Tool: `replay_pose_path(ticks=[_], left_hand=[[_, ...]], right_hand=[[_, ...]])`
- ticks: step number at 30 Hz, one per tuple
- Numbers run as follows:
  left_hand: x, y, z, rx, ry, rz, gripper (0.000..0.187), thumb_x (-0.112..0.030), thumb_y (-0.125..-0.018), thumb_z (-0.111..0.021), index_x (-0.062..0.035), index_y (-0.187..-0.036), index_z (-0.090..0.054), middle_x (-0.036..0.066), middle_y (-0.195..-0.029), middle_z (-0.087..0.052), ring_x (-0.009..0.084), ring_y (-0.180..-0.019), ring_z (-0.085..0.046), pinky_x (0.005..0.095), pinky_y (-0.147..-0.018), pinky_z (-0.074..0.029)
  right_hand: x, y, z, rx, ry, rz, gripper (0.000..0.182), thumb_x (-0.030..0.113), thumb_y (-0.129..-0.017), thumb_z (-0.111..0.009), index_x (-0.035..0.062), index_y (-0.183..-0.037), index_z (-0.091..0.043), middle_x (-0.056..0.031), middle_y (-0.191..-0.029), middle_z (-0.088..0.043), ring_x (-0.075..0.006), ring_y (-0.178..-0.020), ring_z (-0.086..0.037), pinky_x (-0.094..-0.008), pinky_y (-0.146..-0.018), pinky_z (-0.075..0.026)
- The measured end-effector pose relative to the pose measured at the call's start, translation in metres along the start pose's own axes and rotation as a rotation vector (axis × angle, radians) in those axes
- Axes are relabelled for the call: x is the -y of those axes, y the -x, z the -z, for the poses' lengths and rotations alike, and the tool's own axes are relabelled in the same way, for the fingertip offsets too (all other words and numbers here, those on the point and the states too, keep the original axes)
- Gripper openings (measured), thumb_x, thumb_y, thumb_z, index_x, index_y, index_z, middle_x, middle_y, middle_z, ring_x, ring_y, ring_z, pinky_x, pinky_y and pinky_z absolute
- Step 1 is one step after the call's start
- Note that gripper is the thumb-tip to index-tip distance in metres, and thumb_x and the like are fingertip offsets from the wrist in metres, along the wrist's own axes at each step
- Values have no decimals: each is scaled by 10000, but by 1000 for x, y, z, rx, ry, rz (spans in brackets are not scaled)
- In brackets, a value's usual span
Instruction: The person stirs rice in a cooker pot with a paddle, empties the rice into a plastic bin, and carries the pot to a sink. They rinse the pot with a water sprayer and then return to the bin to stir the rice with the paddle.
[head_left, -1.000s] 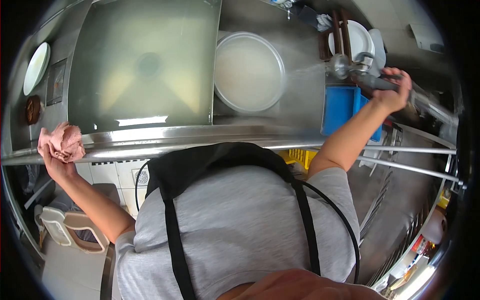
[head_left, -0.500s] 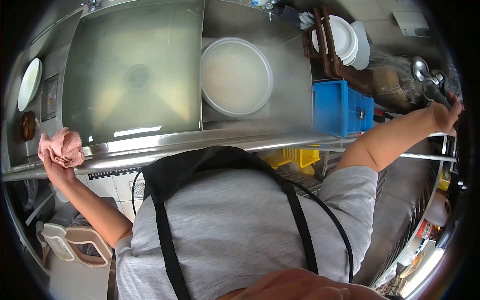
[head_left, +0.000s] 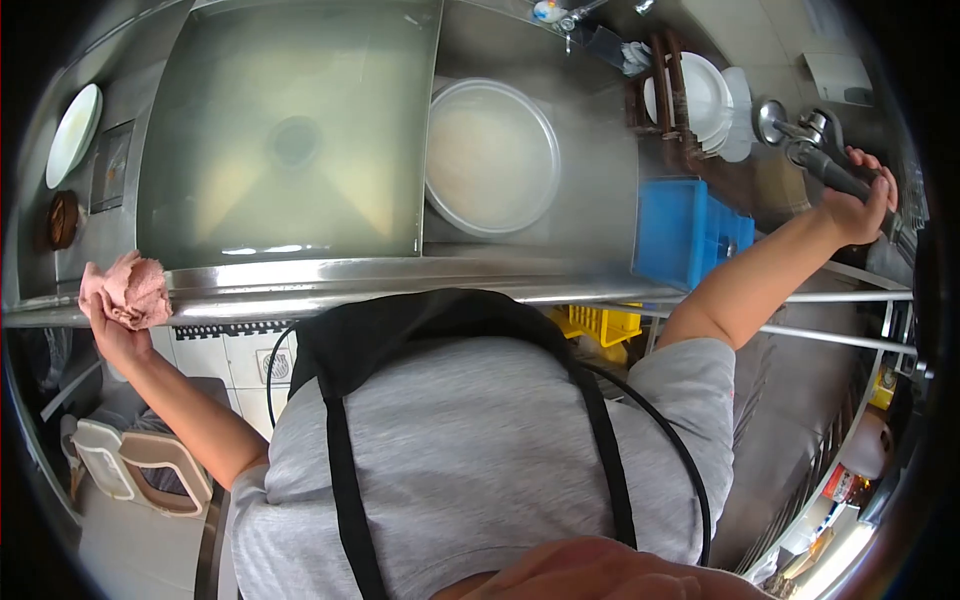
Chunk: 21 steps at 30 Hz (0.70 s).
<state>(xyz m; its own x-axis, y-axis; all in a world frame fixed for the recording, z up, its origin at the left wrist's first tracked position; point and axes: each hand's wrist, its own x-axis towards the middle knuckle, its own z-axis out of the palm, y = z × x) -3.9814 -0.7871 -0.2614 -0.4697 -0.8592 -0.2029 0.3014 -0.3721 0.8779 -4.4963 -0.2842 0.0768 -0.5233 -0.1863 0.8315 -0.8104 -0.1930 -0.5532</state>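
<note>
At the far left, over the sink's front rim, my left hand (head_left: pixel 122 342) is closed on a crumpled pink cloth (head_left: pixel 130 290). My right hand (head_left: pixel 862 208) reaches out to the far right, its fingers wrapped round the dark handle of a spray nozzle (head_left: pixel 834 174). The nozzle's round metal head points toward the plates. White plates (head_left: pixel 695 100) stand upright in a brown rack (head_left: pixel 665 95) near that head. A blue plastic bin (head_left: pixel 672 225) sits below the rack, left of my right forearm.
A steel sink basin (head_left: pixel 430 180) holds cloudy water. In the basin beside it rests a large round tub (head_left: pixel 495 155) of murky liquid. On the left ledge lie a white dish (head_left: pixel 74 137) and a brown scrubber-like object (head_left: pixel 63 220). Yellow baskets (head_left: pixel 610 325) show underneath.
My right hand has moved inward and up, bringing the spray nozzle nearer the plates. My left hand keeps hold of the cloth in nearly the same place. The view has shifted slightly.
</note>
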Motion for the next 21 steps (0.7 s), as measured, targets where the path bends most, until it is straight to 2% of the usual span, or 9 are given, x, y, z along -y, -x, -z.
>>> replay_pose_path(ticks=[1, 4, 5, 9, 16, 18, 21], left_hand=[[0, -1, 1, -18, 23, 3, 431, -266, -845, -411, -43, -1199, -308, 216, -1107, -452, 332, -982, -487, 436, -803, -437], [-2, 0, -12, -116, -51, -89, 419, -254, -844, -415, -40, -1191, -315, 202, -1121, -439, 329, -991, -481, 437, -811, -432], [-1, -3, -7, -80, -13, -84, 391, -222, -846, -412, -40, -1180, -325, 188, -1135, -425, 318, -999, -477, 435, -819, -427], [-11, 8, -41, -102, -19, -93, 359, -169, -849, -383, -34, -1175, -317, 188, -1139, -422, 322, -1014, -464, 441, -840, -411], [-4, 0, -10, -58, -5, -47, 384, -202, -843, -393, -29, -1178, -318, 256, -1138, -410, 368, -1029, -447, 459, -846, -401], [-4, 1, -6, 24, 50, 4, 396, -215, -840, -401, -28, -1179, -319, 270, -1133, -410, 379, -1027, -446, 464, -846, -399], [-3, 0, -3, -40, 4, -15, 405, -222, -836, -410, -32, -1182, -321, 251, -1116, -432, 365, -1014, -461, 462, -838, -406]], right_hand=[[-7, 7, -2, 4, 45, 20, 186, 128, -647, -478, -10, -770, -503, -184, -716, -471, -288, -656, -483, -440, -626, -429], [-15, 21, -16, 11, -50, 9, 221, 183, -650, -473, 6, -777, -505, -194, -711, -473, -297, -658, -491, -451, -638, -428], [-17, 26, -24, 2, -80, -22, 262, 234, -660, -478, 19, -803, -518, -187, -727, -491, -297, -662, -494, -473, -667, -413], [-21, 41, -49, 41, -350, -273, 293, 292, -690, -471, 39, -814, -548, -157, -780, -527, -291, -668, -491, -477, -702, -383], [-50, 71, -68, 194, -591, -597, 315, 301, -708, -445, 34, -841, -546, -154, -796, -514, -283, -724, -471, -451, -736, -366], [-55, 80, -72, 210, -568, -590, 307, 280, -731, -427, 35, -877, -540, -152, -814, -510, -281, -738, -467, -441, -744, -369], [-56, 89, -74, 219, -548, -565, 307, 268, -756, -407, 35, -905, -538, -153, -833, -510, -281, -759, -465, -428, -749, -373]])
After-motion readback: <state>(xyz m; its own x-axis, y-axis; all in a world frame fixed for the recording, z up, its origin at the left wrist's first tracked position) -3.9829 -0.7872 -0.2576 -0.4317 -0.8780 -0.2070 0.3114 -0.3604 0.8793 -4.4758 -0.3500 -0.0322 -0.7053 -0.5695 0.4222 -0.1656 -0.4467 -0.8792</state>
